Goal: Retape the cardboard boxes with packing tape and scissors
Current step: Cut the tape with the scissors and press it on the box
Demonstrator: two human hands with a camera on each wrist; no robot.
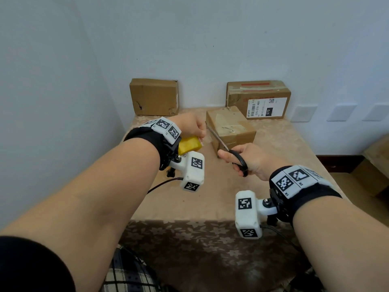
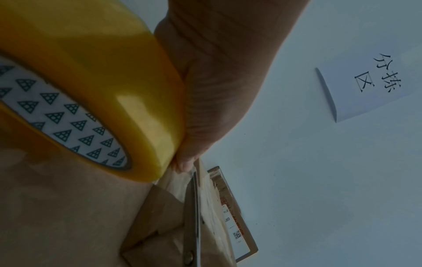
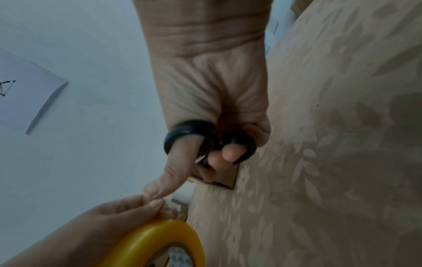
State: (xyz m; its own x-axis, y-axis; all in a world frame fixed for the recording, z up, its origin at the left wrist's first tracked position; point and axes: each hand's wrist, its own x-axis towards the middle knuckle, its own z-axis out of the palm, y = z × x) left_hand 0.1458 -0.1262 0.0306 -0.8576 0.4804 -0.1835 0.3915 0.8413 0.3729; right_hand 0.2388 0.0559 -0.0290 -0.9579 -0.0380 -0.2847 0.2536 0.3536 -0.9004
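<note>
Both hands are busy right now: the left hand (image 1: 192, 126) is wrapped around the yellow tape roll (image 1: 189, 145) with its fingertips pinching the loose clear strip (image 2: 180, 182) just past the roll, and the right hand (image 1: 249, 160) has thumb and fingers through the black loops of the scissors (image 1: 229, 151). Blades look nearly closed and run diagonally up toward the left hand, right across that stretch of tape between the roll and the small box (image 1: 230, 127). So I'd say this is the cutting step, with tape already laid on the small box and the roll about to be snipped free. Can't really tell from the wrist views whether the strip is fully cut through yet. Next move probably calls for keeping the strip taut with the left hand while the blades finish closing, then pressing the loose end down onto the cardboard so it doesn't curl back on itself. The small box sits on the bench (image 1: 294, 144) just beyond both hands, nearly touching the scissor blades. Two more boxes are well behind it against the wall, a plain box (image 1: 154, 96) on the left and a labelled box (image 1: 259, 98) on the right, neither being touched.
</note>
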